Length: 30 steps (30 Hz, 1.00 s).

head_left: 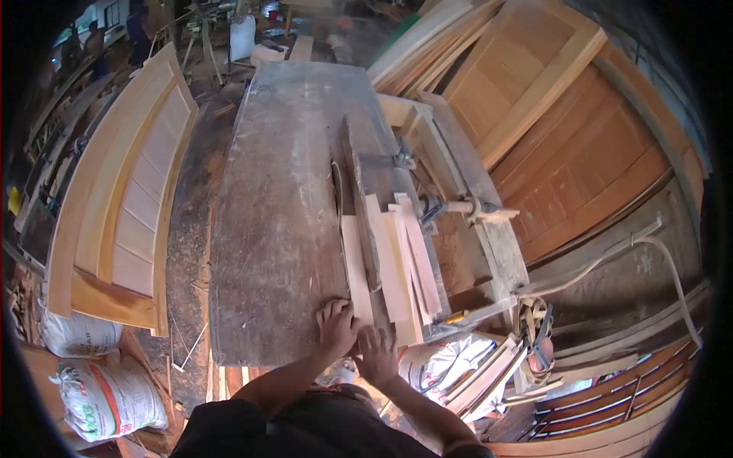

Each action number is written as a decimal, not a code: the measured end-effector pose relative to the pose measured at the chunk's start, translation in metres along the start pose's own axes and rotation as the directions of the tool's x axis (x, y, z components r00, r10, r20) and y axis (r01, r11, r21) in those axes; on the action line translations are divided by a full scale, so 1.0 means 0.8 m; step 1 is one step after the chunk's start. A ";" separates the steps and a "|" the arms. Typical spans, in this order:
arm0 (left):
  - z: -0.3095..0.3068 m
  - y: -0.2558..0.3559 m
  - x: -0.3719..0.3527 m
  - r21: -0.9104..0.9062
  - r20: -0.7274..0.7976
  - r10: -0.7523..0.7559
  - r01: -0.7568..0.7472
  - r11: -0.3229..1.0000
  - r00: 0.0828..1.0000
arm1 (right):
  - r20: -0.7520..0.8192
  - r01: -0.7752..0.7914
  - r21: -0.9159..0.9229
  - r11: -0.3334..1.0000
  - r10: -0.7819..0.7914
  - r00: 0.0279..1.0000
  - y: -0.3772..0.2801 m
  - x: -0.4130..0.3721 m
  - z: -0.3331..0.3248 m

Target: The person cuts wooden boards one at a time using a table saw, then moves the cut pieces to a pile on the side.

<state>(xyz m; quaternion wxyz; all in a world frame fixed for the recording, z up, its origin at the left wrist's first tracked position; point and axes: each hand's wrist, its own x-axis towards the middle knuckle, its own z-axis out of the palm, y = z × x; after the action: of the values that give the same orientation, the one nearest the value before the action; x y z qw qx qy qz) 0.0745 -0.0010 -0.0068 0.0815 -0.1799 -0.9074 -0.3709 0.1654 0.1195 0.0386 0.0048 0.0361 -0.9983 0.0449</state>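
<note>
Left hand (336,324) spread flat on thin pale wood strip (355,263), right hand (376,353) flat beside, grey table (279,229)

The table top (275,229) is old grey wood, rough and dull; the thin strip (356,267) at its near edge is pale, smooth wood; the sacks (103,397) are woven plastic.
</note>
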 end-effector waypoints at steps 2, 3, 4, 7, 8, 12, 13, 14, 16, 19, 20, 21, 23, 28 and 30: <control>-0.004 -0.002 0.004 -0.010 0.006 0.009 -0.009 1.000 1.000 | -0.046 -0.016 0.013 1.000 0.016 0.999 0.002 -0.007 0.023; -0.004 -0.004 0.004 -0.009 0.019 0.019 -0.019 1.000 1.000 | -0.052 -0.008 0.023 1.000 0.009 0.999 0.007 0.002 0.021; -0.005 -0.005 0.002 -0.003 0.029 0.016 -0.016 1.000 0.999 | -0.058 -0.004 0.035 0.999 0.006 0.998 0.008 0.007 0.020; -0.001 -0.008 0.006 0.004 0.028 0.016 -0.016 1.000 0.999 | -0.070 -0.103 0.147 0.984 0.114 0.991 -0.005 0.019 -0.007; 0.001 -0.008 0.003 -0.001 0.022 0.014 -0.014 1.000 1.000 | -0.007 -0.160 0.199 0.967 0.164 0.986 -0.010 0.016 -0.013; -0.011 -0.006 0.004 0.026 0.013 0.033 -0.034 0.999 0.999 | 0.063 -0.384 0.389 0.837 0.392 0.918 -0.004 -0.001 0.011; -0.011 -0.010 0.004 -0.162 0.045 -0.084 0.091 0.983 0.995 | -0.038 -0.271 0.385 0.882 0.308 0.951 -0.009 -0.010 -0.014; -0.008 -0.015 0.004 -0.339 0.097 -0.196 0.218 0.915 0.976 | 0.035 -0.247 0.380 0.891 0.254 0.967 -0.009 -0.020 -0.024; 0.000 -0.023 0.000 -0.568 0.240 -0.347 0.421 0.707 0.907 | 0.147 -0.264 0.427 0.865 0.221 0.964 -0.010 -0.045 -0.025; -0.018 -0.029 0.020 -0.629 0.548 -0.380 0.666 0.401 0.746 | 0.247 -0.445 0.581 0.682 0.373 0.894 -0.020 -0.078 -0.020; -0.025 -0.031 0.021 -0.623 0.578 -0.376 0.689 0.369 0.724 | 0.284 -0.533 0.635 0.559 0.472 0.835 -0.027 -0.086 -0.027; -0.030 -0.032 0.021 -0.617 0.608 -0.368 0.711 0.339 0.703 | 0.291 -0.546 0.665 0.510 0.496 0.818 -0.028 -0.092 -0.038; -0.031 -0.037 0.022 -0.652 0.580 -0.364 0.683 0.328 0.729 | 0.300 -0.541 0.746 0.390 0.529 0.794 -0.029 -0.099 -0.053; -0.035 -0.026 0.027 -0.173 0.161 0.326 -0.298 0.939 0.932 | 0.054 -0.437 0.793 0.424 0.665 0.745 0.036 -0.091 -0.030; -0.044 -0.016 0.030 -0.001 0.224 0.450 -0.462 0.887 0.864 | -0.167 -0.429 0.590 0.684 0.623 0.764 0.061 -0.059 -0.062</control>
<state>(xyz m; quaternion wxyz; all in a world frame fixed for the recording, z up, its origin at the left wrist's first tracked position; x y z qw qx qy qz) 0.0478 -0.0273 0.0167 0.0718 -0.4265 -0.8520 -0.2951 0.2094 0.1761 0.0832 0.1615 -0.2661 -0.8959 0.3169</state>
